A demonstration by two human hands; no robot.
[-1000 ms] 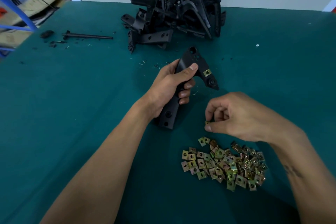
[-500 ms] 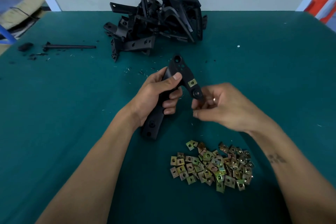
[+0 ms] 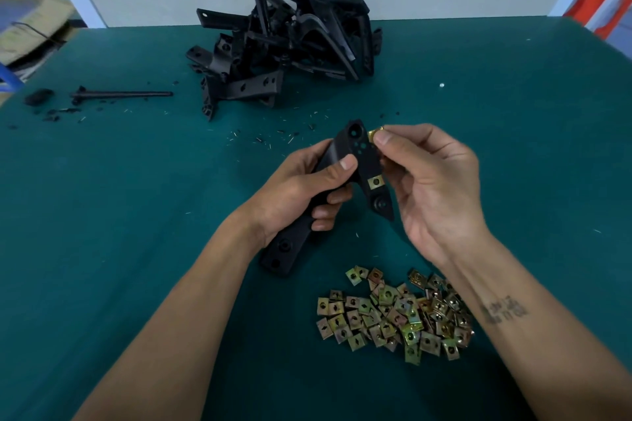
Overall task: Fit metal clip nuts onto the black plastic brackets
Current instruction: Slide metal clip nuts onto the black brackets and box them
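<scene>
My left hand (image 3: 301, 191) grips a black plastic bracket (image 3: 362, 161) around its middle, thumb on its front face, above the green table. One brass clip nut (image 3: 375, 182) sits fitted on the bracket's lower right arm. My right hand (image 3: 434, 181) pinches another clip nut (image 3: 373, 133) between thumb and fingertip, held against the upper right edge of the bracket beside its round hole. A loose heap of clip nuts (image 3: 393, 314) lies on the table below my hands.
A tangled pile of black brackets (image 3: 284, 48) lies at the back of the green table (image 3: 136, 215). A black rod (image 3: 119, 95) and small black scraps lie at the far left. Cardboard boxes (image 3: 30, 27) stand beyond the left edge.
My right hand rose from near the nut heap to the bracket's upper edge, carrying a clip nut. My left hand kept its grip on the bracket.
</scene>
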